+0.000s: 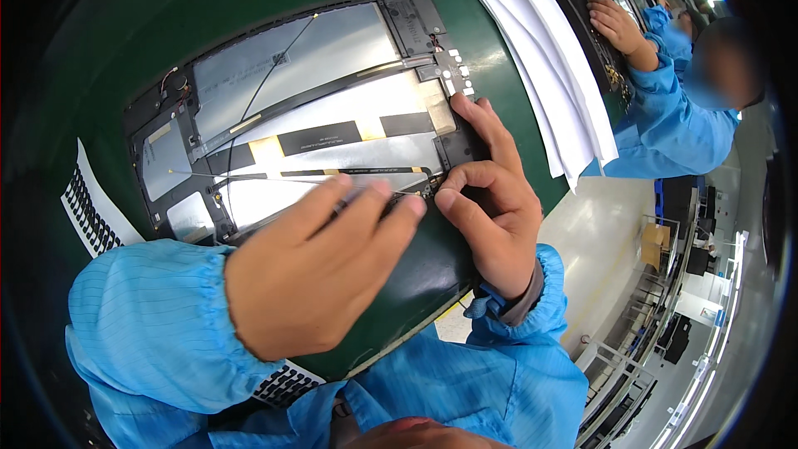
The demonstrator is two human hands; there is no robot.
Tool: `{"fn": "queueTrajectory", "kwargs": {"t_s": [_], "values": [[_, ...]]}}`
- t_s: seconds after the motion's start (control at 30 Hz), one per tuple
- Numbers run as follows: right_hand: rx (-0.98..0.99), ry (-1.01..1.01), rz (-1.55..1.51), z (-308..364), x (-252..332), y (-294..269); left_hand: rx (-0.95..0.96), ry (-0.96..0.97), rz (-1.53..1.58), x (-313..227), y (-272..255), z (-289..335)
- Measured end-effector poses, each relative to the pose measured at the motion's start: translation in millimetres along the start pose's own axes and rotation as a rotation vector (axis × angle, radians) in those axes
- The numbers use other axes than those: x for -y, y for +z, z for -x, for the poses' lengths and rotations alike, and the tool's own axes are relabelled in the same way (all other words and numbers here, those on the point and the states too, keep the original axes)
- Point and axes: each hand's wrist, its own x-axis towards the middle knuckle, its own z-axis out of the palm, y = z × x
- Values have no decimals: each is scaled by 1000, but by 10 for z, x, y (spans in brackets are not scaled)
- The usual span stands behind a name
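An opened flat electronic device (320, 137) lies on the table before me, with silver battery-like panels in a black frame. A thin cable (241, 176) runs across its near part toward the lower right corner. Another thin dark cable (274, 71) crosses the upper panel. My left hand (324, 270) reaches over the near edge, fingers stretched, their tips at the thin cable and frame. At the lower right corner, the thumb and bent index finger of my right hand (499, 208) pinch together; what lies between them is too small to make out. Its other fingers rest along the device's right side.
The table (116, 58) has a dark green top. White sheets (532, 58) lie to the right of the device. Strips with black pieces lie at the left (96, 204) and near my left sleeve. A co-worker (690, 108) in blue handles a dark part at the upper right.
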Motion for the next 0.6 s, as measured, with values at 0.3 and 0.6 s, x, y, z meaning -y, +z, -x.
{"fn": "queueTrajectory", "kwargs": {"t_s": [0.3, 0.6], "values": [[-97, 117, -223, 36, -55, -134, -48, 95, -15, 72, 137, -72], [-54, -30, 66, 6, -11, -59, -62, 80, -18, 75, 141, -73]]}}
